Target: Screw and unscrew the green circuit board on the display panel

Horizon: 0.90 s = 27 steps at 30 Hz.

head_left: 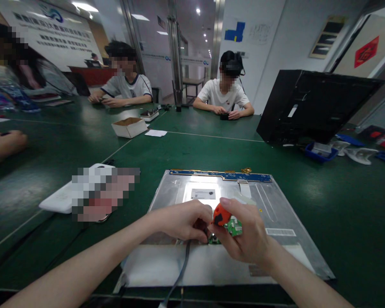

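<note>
A flat metal-backed display panel [276, 205] lies in front of me, with a blue circuit strip [218, 174] along its far edge. My right hand [250, 231] is closed around the orange-and-black handle of a screwdriver [222, 214]; its shaft and tip are hidden. Under that handle, part of a green circuit board [234, 226] shows on the panel. Beside it, my left hand [189, 220] has its fingers curled down at the board's left side, and what they pinch, if anything, is hidden. A dark cable [183, 269] runs from below the left hand towards me.
A large black monitor [311, 105] leans at the right, near a blue tray [321, 152]. A white power bank-like slab [57, 199] lies at left on the green table [192, 149]. Farther back stands an open cardboard box [128, 127]. Several people sit around the table.
</note>
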Each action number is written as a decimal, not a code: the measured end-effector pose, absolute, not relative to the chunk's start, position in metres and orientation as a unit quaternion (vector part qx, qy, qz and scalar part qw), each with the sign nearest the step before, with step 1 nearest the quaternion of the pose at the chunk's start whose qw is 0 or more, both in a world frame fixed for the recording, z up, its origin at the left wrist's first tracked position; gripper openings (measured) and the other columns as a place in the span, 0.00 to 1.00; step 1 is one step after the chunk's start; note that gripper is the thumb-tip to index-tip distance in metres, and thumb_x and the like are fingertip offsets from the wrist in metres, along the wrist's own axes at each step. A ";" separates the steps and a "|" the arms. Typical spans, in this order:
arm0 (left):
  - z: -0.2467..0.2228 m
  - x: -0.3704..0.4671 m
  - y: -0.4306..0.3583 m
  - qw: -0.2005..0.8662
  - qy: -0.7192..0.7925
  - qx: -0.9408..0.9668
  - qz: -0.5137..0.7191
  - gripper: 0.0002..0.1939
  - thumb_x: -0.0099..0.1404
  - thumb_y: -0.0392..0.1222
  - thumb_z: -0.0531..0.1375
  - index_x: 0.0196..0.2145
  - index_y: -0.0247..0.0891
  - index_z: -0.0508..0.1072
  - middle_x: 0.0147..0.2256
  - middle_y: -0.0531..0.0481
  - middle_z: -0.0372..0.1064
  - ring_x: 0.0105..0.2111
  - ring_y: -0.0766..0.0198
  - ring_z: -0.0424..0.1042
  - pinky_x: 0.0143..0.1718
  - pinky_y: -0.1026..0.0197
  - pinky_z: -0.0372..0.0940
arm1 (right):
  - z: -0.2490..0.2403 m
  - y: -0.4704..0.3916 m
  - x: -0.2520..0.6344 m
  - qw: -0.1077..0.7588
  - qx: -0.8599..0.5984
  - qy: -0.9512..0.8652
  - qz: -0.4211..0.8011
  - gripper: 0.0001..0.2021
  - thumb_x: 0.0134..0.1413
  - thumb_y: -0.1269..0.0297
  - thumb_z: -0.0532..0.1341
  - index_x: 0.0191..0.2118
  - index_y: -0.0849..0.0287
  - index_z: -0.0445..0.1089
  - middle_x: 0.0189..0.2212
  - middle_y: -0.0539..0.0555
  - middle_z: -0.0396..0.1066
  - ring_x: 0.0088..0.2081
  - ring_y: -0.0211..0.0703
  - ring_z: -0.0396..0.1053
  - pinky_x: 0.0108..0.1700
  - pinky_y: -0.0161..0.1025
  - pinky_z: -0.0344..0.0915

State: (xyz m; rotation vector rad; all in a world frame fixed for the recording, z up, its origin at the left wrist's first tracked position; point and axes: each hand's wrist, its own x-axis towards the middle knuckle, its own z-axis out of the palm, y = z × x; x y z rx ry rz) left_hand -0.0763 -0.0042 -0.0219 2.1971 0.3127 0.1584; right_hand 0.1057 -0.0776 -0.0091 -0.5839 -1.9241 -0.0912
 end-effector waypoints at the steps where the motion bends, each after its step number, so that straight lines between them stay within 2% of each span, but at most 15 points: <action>1: -0.021 -0.076 -0.004 0.441 0.122 0.887 0.061 0.04 0.57 0.31 0.63 0.31 0.34 0.71 0.26 0.55 0.64 0.27 0.67 0.64 0.27 0.67 0.60 | -0.009 -0.077 0.106 0.539 -0.241 -0.806 -0.035 0.27 0.60 0.71 0.56 0.64 0.59 0.51 0.31 0.52 0.72 0.28 0.41 0.69 0.27 0.37 0.67; 7: -0.013 -0.075 -0.005 0.448 0.139 0.883 0.030 0.05 0.54 0.29 0.65 0.30 0.35 0.74 0.27 0.54 0.68 0.25 0.69 0.65 0.25 0.68 0.60 | -0.016 -0.076 0.112 0.592 -0.246 -0.768 -0.012 0.31 0.57 0.72 0.58 0.65 0.57 0.49 0.33 0.51 0.67 0.27 0.38 0.67 0.27 0.36 0.68; 11: -0.013 -0.075 -0.006 0.458 0.142 0.876 0.040 0.05 0.54 0.30 0.66 0.29 0.35 0.75 0.26 0.55 0.68 0.24 0.69 0.65 0.24 0.69 0.60 | -0.020 -0.075 0.114 0.593 -0.259 -0.762 -0.018 0.32 0.56 0.73 0.58 0.65 0.57 0.49 0.35 0.53 0.67 0.28 0.38 0.67 0.28 0.38 0.69; 17: -0.015 -0.076 -0.005 0.466 0.139 0.873 0.044 0.04 0.55 0.29 0.65 0.29 0.35 0.76 0.28 0.53 0.70 0.25 0.69 0.66 0.25 0.69 0.61 | -0.016 -0.075 0.110 0.588 -0.242 -0.772 -0.027 0.30 0.57 0.73 0.57 0.64 0.60 0.50 0.32 0.51 0.68 0.25 0.38 0.66 0.24 0.36 0.66; 23: -0.013 -0.074 -0.005 0.459 0.123 0.878 0.064 0.05 0.56 0.29 0.65 0.26 0.35 0.74 0.24 0.56 0.65 0.23 0.70 0.64 0.24 0.70 0.59 | -0.009 -0.078 0.108 0.554 -0.249 -0.794 -0.025 0.28 0.60 0.70 0.56 0.64 0.58 0.50 0.32 0.52 0.72 0.29 0.41 0.70 0.28 0.38 0.69; 27: -0.014 -0.074 -0.005 0.452 0.120 0.882 0.065 0.05 0.56 0.29 0.65 0.28 0.35 0.73 0.24 0.57 0.63 0.23 0.70 0.63 0.23 0.70 0.57 | -0.009 -0.079 0.107 0.545 -0.256 -0.799 -0.015 0.27 0.62 0.70 0.54 0.65 0.57 0.49 0.33 0.53 0.73 0.30 0.42 0.71 0.29 0.38 0.70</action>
